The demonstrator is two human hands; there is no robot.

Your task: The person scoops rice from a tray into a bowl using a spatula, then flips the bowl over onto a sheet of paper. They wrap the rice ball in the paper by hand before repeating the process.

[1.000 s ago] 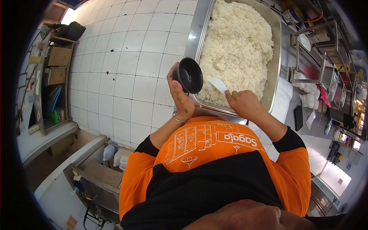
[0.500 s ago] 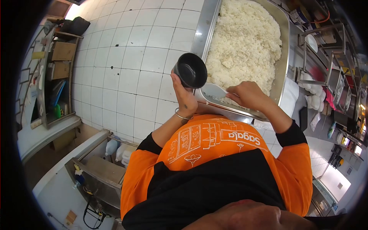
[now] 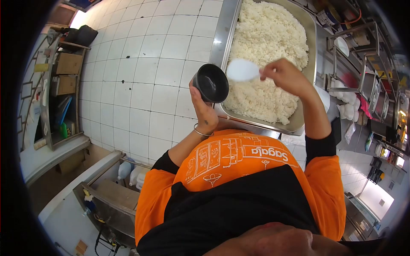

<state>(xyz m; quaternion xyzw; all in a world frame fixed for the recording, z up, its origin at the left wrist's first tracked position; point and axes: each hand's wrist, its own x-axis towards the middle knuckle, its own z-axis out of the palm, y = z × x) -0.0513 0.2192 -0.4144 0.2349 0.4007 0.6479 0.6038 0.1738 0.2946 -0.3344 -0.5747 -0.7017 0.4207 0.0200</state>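
Note:
My left hand (image 3: 203,110) grips a black bowl (image 3: 211,83) from its side and below, at the left edge of a big metal tray. No food shows inside the bowl. White cooked rice (image 3: 269,51) fills much of the metal tray (image 3: 311,47). Over the rice, my right hand (image 3: 282,77) is closed on the handle of a white rice paddle (image 3: 242,70). The paddle's blade is slightly blurred and points left, close to the bowl's rim. No rice can be made out on the blade.
White tiles (image 3: 141,77) with dark spots spread left of the tray. A shelf (image 3: 64,85) with boxes stands at far left. Metal racks (image 3: 363,64) and white packages (image 3: 348,104) are on the right. A metal cabinet (image 3: 113,194) stands at lower left.
My right hand has lifted the rice paddle from the tray's near left corner and moved it forward over the rice. The bowl stays in my left hand, nearly in place.

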